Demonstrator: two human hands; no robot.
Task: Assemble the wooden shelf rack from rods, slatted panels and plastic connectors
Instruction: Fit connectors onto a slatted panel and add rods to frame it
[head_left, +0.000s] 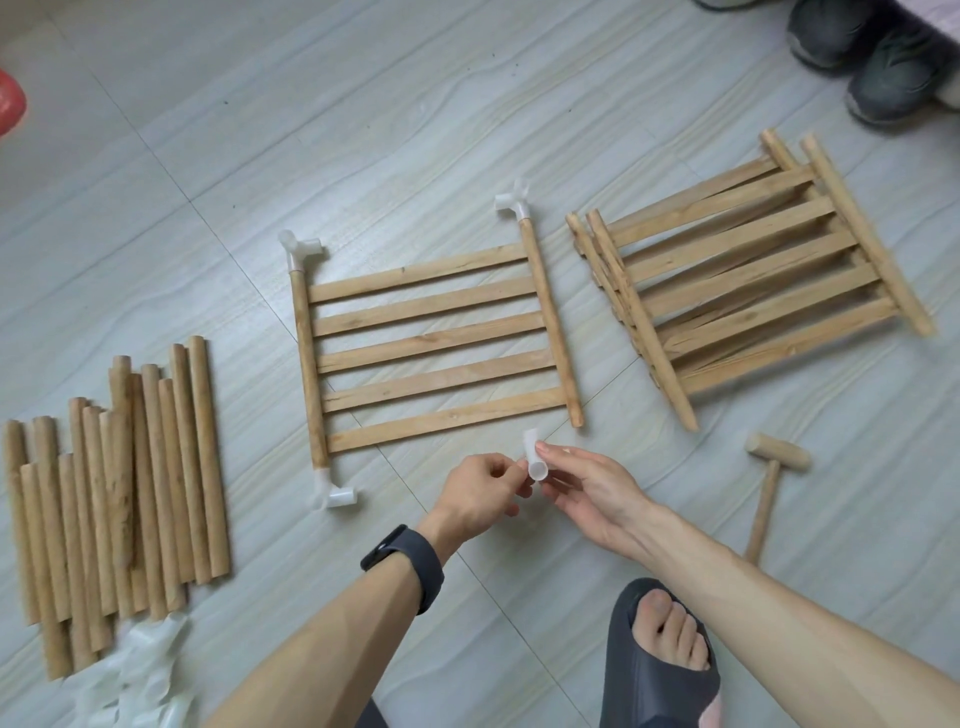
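A slatted wooden panel (436, 343) lies flat on the floor in the middle. White plastic connectors cap three of its rod ends: far left (300, 250), far right (514, 202) and near left (335, 493). The near right rod end (575, 418) is bare. Just in front of the panel, my left hand (480, 496) and my right hand (587, 491) pinch a loose white plastic connector (535, 460) between their fingertips. A pile of loose wooden rods (114, 493) lies at the left. A stack of slatted panels (748, 275) lies at the right.
A small wooden mallet (771, 483) lies on the floor right of my right hand. My foot in a dark slipper (660, 660) is at the bottom. Clear plastic wrapping (140, 675) lies bottom left. Dark shoes (872, 57) sit top right, a red object (10, 101) at the left edge.
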